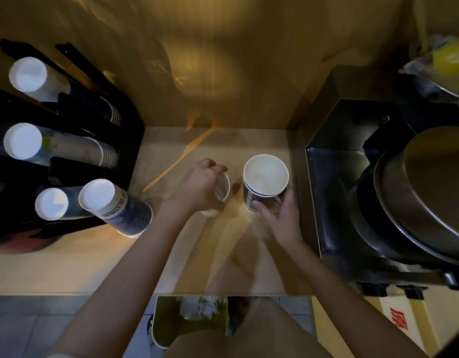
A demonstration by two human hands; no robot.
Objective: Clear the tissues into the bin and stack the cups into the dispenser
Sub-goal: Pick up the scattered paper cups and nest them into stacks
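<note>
Yellow floor bin (161, 329), white tissues inside. Left hand (197, 187) closed around small white paper cup (222, 188); right hand (277, 210) wrapped around nested dark-printed cups (264, 179). Stacking step judged underway; transfer to black dispenser rack (68, 140) required next.

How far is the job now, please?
Tissues already lie in the bin. The right hand holds nested cups; the left hand grips a smaller cup. These, plus an upside-down cup beside the dispenser, remain to load.

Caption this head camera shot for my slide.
Left hand and right hand each grip paper cups beside the cup dispenser.
</note>
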